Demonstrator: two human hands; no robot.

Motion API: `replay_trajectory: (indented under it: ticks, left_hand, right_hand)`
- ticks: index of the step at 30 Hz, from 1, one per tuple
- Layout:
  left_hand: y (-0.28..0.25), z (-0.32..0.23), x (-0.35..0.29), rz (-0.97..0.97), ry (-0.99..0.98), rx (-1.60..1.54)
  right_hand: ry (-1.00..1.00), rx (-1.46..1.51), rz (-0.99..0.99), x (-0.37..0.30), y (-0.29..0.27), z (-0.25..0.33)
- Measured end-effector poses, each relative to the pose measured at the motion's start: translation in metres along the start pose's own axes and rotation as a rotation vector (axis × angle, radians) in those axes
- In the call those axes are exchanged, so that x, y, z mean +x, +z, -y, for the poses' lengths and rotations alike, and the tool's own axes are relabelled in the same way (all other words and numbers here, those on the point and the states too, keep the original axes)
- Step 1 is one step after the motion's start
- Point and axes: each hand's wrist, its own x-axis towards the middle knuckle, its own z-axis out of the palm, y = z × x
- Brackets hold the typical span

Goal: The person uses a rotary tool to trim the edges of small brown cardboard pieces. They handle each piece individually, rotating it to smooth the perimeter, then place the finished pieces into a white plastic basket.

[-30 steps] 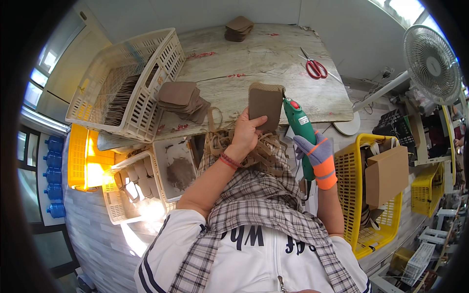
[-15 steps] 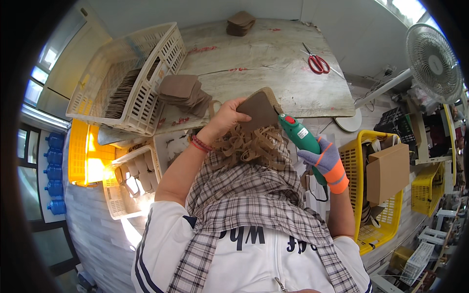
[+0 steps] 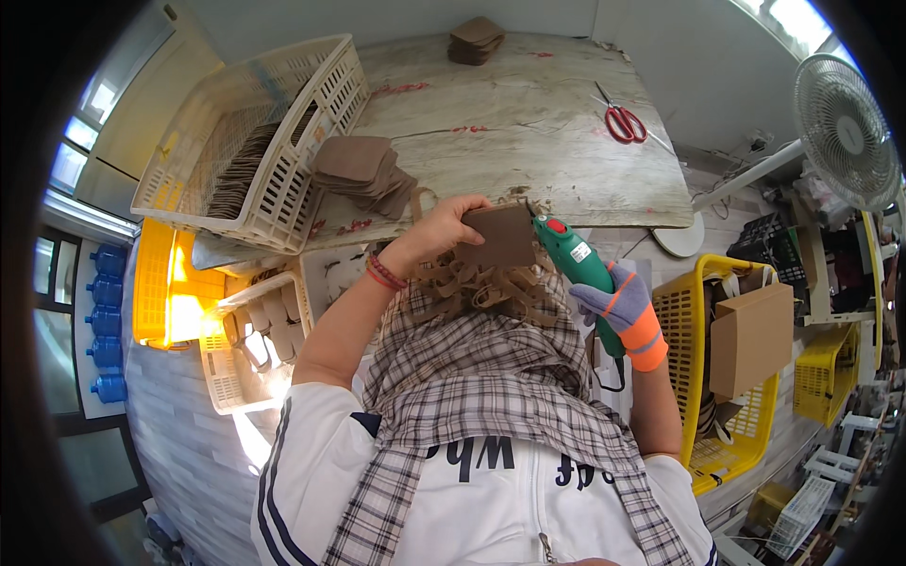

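Note:
A flat brown piece (image 3: pixel 507 238) with rounded corners, like leather or felt, is pinched in my left hand (image 3: pixel 447 229), thumb on top. It is held over my lap near the table's front edge. My right hand (image 3: pixel 618 307), in a purple and orange glove, grips a green corded power tool (image 3: pixel 569 255) with a red switch. The tool's narrow tip meets the right edge of the brown piece; its exact contact is too small to make out. Curled brown strips (image 3: pixel 486 291) lie heaped on my plaid apron (image 3: pixel 472 373) below.
On the worn table (image 3: pixel 528 104) are a stack of brown pieces (image 3: pixel 363 170), a smaller stack (image 3: pixel 475 40), red-handled scissors (image 3: pixel 625 124) and a white crate (image 3: pixel 274 179) holding more pieces. A yellow basket (image 3: pixel 694 453) with a cardboard box (image 3: pixel 752 340) stands right, near a fan (image 3: pixel 847 132).
The brown piece has turned and tipped flatter, its far corner now lower. My left hand has shifted slightly right, and the tool has moved slightly left along the edge.

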Motion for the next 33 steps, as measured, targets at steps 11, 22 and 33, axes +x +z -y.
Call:
replay_trajectory:
  ticks: [11,22,33]
  left_hand:
    - [-0.018,0.002,-0.006,-0.289,0.116,-0.32]
    - [0.002,-0.004,-0.006,-0.146,0.024,-0.122]
    - [0.011,-0.008,-0.014,-0.028,-0.02,0.068]
  right_hand:
    - [0.017,0.027,0.065,0.004,0.001,-0.011]
    - [-0.101,-0.161,0.012,0.009,0.011,-0.026]
    - [-0.104,-0.057,0.116,0.02,0.028,-0.012]
